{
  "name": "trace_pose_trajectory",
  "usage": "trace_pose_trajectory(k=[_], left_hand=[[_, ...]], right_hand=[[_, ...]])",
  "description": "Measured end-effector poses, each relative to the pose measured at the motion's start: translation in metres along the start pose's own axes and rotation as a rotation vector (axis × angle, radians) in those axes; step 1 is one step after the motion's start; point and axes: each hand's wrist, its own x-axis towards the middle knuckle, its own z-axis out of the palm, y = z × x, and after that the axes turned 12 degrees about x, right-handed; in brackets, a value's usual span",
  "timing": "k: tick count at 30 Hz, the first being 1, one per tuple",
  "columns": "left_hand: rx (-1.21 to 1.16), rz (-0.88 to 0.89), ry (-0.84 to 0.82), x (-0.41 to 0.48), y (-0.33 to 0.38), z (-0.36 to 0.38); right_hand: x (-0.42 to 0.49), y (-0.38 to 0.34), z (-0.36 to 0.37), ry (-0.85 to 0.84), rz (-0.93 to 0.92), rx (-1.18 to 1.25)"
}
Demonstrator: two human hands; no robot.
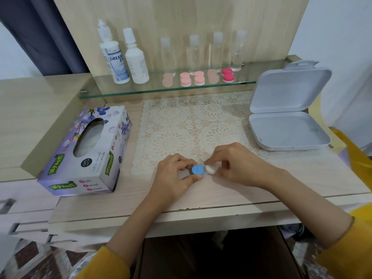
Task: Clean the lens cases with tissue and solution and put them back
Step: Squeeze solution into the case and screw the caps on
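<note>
both hands at front edge of lace mat [193,125]. left hand [174,175] pinches blue-capped lens case [198,169]; right hand [237,165] fingers curled, pinching its white end [211,170].

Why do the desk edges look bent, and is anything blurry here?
Head view: the wide lens bows the desk; the clear bottles on the glass shelf look soft and hazy; the yellow sleeve smears at the right edge; even light leaves faint shadows under the left hand gripping the blue case and the right hand pinching a white wad.
</note>
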Motion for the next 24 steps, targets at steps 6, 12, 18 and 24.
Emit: trace_pose_trajectory(k=[6, 12, 18, 24], left_hand=[[0.011, 0.007, 0.001, 0.0004, 0.0005, -0.0002], [0.009, 0.010, 0.011, 0.0003, 0.0006, -0.0001], [0.018, 0.025, -0.003, 0.0000, 0.0014, -0.0002], [0.020, 0.029, 0.003, 0.0003, 0.0017, -0.0002]], right_hand=[[0.0046, -0.0071, 0.0003, 0.000, 0.104, -0.126], [-0.0011, -0.0008, 0.0010, -0.030, 0.004, -0.034], [0.0001, -0.0037, -0.0001, 0.026, 0.105, -0.136], [-0.0045, 0.0008, -0.0001, -0.021, 0.027, -0.042]])
